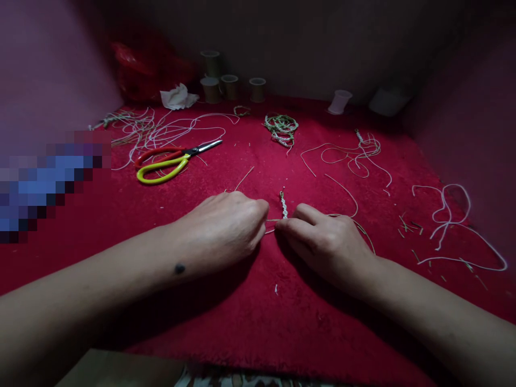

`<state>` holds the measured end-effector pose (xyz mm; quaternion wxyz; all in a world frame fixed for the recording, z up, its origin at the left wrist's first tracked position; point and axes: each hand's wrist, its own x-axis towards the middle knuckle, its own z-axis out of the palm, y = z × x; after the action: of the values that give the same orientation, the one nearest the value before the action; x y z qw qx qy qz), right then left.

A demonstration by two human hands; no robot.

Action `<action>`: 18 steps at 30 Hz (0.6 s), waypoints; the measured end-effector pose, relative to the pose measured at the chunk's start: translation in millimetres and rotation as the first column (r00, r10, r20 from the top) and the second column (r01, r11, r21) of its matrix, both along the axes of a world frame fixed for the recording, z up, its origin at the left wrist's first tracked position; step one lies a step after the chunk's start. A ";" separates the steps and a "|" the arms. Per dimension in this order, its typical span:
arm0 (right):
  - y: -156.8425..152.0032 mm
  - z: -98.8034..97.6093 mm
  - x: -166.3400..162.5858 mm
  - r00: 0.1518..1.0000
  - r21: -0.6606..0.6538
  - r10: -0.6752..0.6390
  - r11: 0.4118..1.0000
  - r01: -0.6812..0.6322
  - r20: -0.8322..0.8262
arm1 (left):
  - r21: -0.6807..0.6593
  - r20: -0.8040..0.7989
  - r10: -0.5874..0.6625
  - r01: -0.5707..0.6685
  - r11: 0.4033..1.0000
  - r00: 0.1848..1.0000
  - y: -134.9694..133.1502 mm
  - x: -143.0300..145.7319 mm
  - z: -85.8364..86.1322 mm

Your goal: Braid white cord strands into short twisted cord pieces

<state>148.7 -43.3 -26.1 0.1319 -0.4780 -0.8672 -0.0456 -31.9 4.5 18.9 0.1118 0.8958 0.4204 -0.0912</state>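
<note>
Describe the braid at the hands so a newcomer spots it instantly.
On the red cloth, find the gap between the left hand and the right hand. A short, pale knotted braid there points away from the person, greenish at its far end. Unlike the coiled braid farther back, it is nearly straight.

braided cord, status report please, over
Left hand closed on cord strands; right hand at near end of braided cord. Braided cord on red cloth. Scissors off left, not in the way.
</note>
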 end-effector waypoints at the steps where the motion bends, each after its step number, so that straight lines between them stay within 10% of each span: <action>1: 0.5 0.9 -0.6 1.000 0.025 0.012 1.000 -0.013 0.024 | 0.003 -0.002 -0.003 0.003 1.000 1.000 0.9 -0.8 0.0; 18: 7.7 -1.9 -11.1 0.992 -0.010 -0.129 0.992 0.129 0.008 | -0.120 0.271 0.141 -0.112 0.986 0.952 6.3 2.4 5.0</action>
<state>137.6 -35.6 -28.0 0.1230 -0.5335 -0.8352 -0.0512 -29.5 10.7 23.9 0.2216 0.8638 0.4519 0.0215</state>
